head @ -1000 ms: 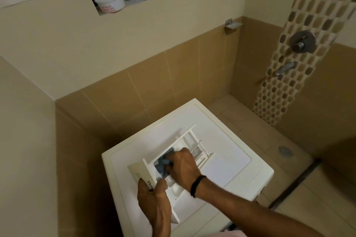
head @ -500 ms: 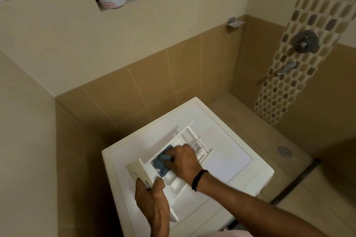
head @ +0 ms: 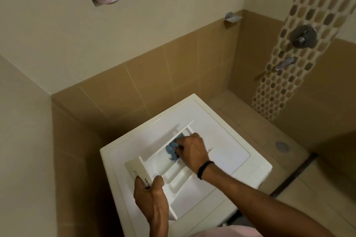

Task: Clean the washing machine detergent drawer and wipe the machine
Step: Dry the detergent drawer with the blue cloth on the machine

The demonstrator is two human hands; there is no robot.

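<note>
Two hands shared the job: the left hand [head: 148, 196] clamped the detergent drawer [head: 163, 167] steady atop the washing machine [head: 231, 152] so the right hand [head: 192, 150], pinching the blue cloth [head: 172, 150], could scrub inside.

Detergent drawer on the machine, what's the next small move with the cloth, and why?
Probably drag the blue cloth toward the nearer compartments: the right hand presses it into the far section of the detergent drawer, the near pockets lie uncovered, and the left hand grips the front panel, steadying it.
</note>
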